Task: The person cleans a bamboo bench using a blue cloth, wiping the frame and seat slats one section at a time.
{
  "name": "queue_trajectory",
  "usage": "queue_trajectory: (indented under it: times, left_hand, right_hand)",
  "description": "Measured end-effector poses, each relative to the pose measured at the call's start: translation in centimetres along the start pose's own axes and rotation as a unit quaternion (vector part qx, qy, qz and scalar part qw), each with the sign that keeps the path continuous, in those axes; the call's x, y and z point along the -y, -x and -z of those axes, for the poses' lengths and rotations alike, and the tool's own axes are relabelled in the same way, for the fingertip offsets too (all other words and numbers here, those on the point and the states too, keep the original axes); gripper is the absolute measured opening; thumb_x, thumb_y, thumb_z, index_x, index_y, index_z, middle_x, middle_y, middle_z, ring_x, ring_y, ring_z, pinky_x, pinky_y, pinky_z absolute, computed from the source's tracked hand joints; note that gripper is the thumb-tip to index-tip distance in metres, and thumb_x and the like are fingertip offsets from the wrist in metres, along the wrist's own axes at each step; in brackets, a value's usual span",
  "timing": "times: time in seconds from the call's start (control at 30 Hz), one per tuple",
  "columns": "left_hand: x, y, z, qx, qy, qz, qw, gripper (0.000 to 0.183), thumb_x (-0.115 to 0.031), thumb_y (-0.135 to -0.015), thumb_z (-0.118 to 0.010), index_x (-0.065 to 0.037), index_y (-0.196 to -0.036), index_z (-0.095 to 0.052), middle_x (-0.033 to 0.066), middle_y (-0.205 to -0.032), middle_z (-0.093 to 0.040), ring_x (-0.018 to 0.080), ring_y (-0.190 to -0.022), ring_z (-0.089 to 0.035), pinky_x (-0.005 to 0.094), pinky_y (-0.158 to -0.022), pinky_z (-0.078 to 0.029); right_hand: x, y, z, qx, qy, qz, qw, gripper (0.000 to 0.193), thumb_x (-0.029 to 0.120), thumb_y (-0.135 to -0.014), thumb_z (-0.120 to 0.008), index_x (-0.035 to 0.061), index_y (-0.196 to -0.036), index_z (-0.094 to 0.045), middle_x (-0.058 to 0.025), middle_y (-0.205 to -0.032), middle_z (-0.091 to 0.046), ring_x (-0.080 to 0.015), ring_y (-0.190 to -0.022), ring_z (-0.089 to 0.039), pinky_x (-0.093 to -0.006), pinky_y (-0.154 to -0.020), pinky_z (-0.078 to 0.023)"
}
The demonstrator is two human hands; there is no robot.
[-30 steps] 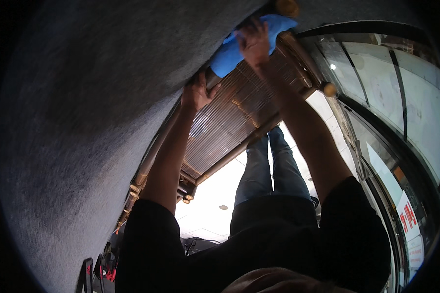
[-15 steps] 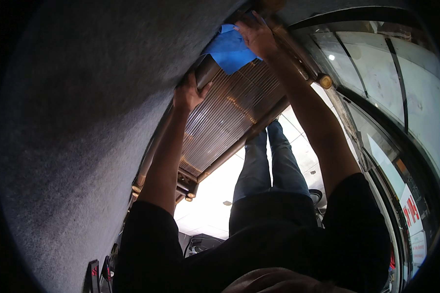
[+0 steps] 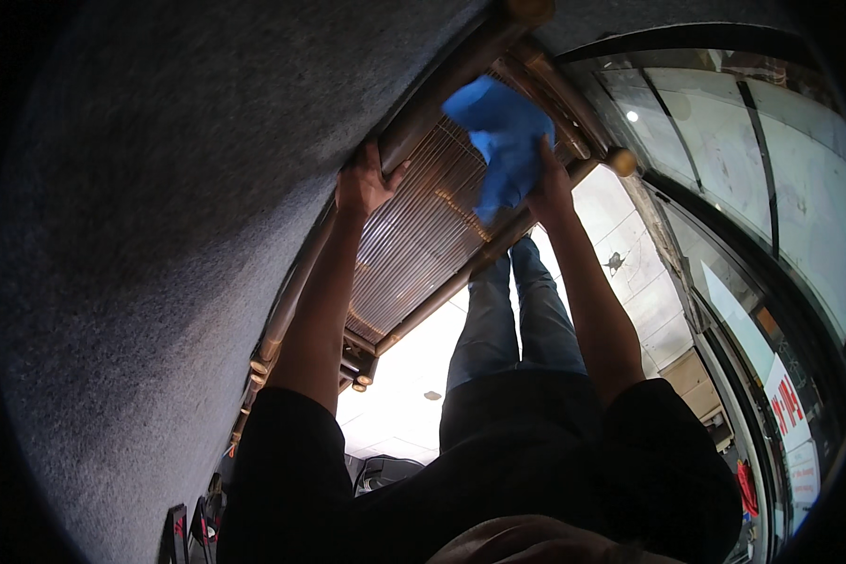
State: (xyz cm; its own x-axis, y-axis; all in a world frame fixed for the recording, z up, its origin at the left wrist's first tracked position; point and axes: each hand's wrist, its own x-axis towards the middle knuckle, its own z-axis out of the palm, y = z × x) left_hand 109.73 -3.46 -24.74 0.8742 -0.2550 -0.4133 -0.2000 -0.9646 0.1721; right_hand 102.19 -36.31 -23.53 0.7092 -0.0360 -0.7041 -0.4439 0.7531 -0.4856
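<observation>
A brown bamboo bench (image 3: pixel 414 249) with a slatted top and thick round poles stretches in front of me. My left hand (image 3: pixel 365 184) is wrapped around the pole along its wall side, thumb toward the slats. In my right hand (image 3: pixel 550 188) is a blue cloth (image 3: pixel 509 136), bunched near the fingers and spread loosely over the slats at the far end. The cloth is slightly blurred by motion. Part of my right hand's fingers is hidden behind the cloth.
A rough grey wall (image 3: pixel 160 235) runs close along the left. Framed glass panels (image 3: pixel 724 141) curve along the right. White floor tiles (image 3: pixel 395 385) lie below, where my legs (image 3: pixel 479 329) stand beside the bench. Dark items sit low at the left.
My right hand has come back from the far wall-side pole toward the near-right edge, bringing the blue cloth across the slats. My left hand stays on its pole.
</observation>
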Motion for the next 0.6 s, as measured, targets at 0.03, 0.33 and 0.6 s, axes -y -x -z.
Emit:
queue_trajectory:
  times: [0.03, 0.33, 0.6]
  left_hand:
    - [0.0, 0.2, 0.1, 0.004, -0.003, 0.005, 1.000, 0.080, -0.067, -0.091, -0.058, -0.005, -0.137, -0.041, 0.0297, -0.122, -0.065, 0.0452, -0.106, -0.068, 0.0505, -0.092, -0.058]
    - [-0.2, -0.5, -0.7, -0.088, -0.003, -0.050, 0.995, 0.083, -0.067, -0.092, -0.057, -0.005, -0.144, -0.040, 0.0321, -0.123, -0.064, 0.0464, -0.109, -0.067, 0.0497, -0.096, -0.057]
    - [2.0, 0.3, -1.2, -0.090, -0.009, -0.073, 0.993, 0.087, -0.068, -0.091, -0.055, -0.002, -0.146, -0.040, 0.0302, -0.127, -0.063, 0.0421, -0.110, -0.068, 0.0468, -0.095, -0.057]
  right_hand:
    - [0.1, -0.2, 0.7, 0.007, -0.061, -0.008, 0.998, 0.050, 0.039, -0.106, -0.054, 0.0010, -0.138, -0.052, -0.0125, -0.128, -0.065, -0.0268, -0.117, -0.063, -0.0412, -0.102, -0.050]
    - [6.3, -15.5, 1.7, 0.095, -0.046, 0.093, 0.990, 0.052, 0.039, -0.104, -0.053, 0.0001, -0.138, -0.053, -0.0200, -0.128, -0.065, -0.0338, -0.116, -0.064, -0.0494, -0.101, -0.050]
    - [-10.3, -9.4, -14.3, -0.146, 0.376, 0.370, 0.837, 0.053, 0.034, -0.103, -0.046, 0.0003, -0.144, -0.045, -0.0293, -0.136, -0.051, -0.0442, -0.125, -0.053, -0.0509, -0.106, -0.045]
